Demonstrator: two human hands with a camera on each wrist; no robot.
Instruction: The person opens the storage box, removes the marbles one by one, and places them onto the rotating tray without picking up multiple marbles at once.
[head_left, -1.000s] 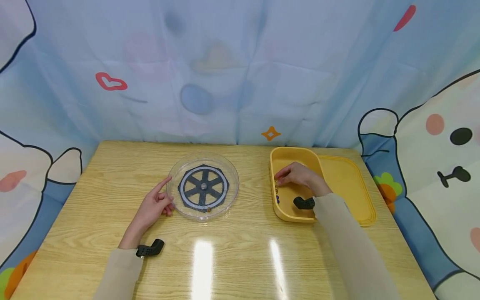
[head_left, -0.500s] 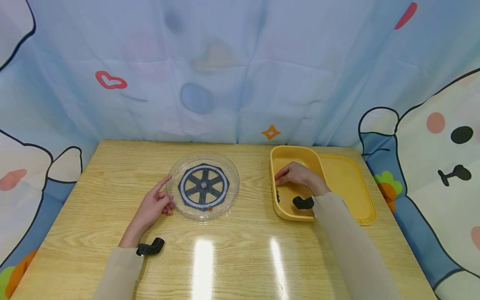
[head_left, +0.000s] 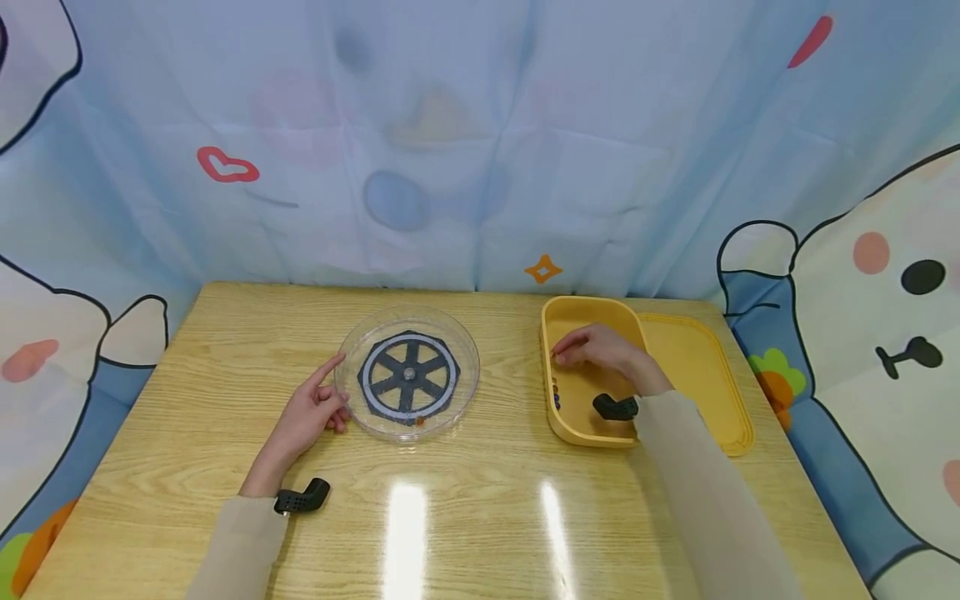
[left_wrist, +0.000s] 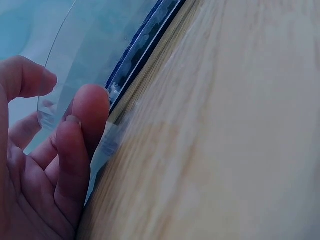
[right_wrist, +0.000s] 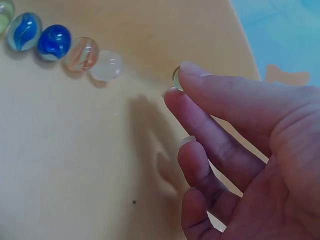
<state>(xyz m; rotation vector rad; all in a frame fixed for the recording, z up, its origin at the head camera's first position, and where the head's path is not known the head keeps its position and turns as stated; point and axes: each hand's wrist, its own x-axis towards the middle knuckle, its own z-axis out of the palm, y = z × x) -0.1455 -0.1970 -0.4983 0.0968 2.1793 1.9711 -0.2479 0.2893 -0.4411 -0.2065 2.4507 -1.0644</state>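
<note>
Between its thumb and a fingertip, my right hand pinches a clear marble inside the yellow box, just above its floor. Several other marbles lie in a row along the box's left wall, among them a blue marble, an orange-streaked marble and a whitish marble. At the left edge of a clear round dish, my left hand rests its fingers against the rim. Inside the dish are a dark spoked wheel shape with a pale ring and a small orange marble near the front.
A yellow lid lies to the right of the box, partly behind the right sleeve. The wooden table ends at the back against a printed blue curtain. Black wrist cameras sit on both wrists.
My right hand stays over the box's left side and has lifted slightly, showing more of the marble row. The left hand and the dish hold still; the head view shifts a little.
</note>
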